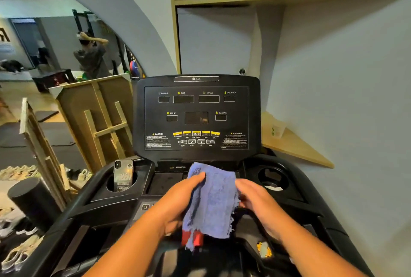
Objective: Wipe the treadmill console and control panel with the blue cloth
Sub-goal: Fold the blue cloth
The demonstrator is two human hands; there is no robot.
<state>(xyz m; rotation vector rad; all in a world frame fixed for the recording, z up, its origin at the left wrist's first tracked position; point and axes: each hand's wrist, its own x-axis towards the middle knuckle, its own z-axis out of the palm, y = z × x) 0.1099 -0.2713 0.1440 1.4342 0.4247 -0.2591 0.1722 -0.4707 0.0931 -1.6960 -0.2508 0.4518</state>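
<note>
Head view: treadmill (89, 205) is seen from the belt end, with the console (196, 116) upright and dark, all displays unlit, against a pale wall. Below it, the control panel (164, 182) is partly hidden by the cloth (212, 198). The cloth is held between both hands, above the panel and near the console's lower edge; contact with either surface cannot be confirmed. Left hand (180, 203): grip closed on the cloth's left edge, thumb on top. Right hand (255, 201): fingers curled at the right edge, hold judged loose. A phone (123, 175) stands in the left cup holder.

Risks noted: buttons (195, 137) may be pressed by wiping pressure; the phone may be knocked by a leftward sweep; frayed threads may snag.
</note>
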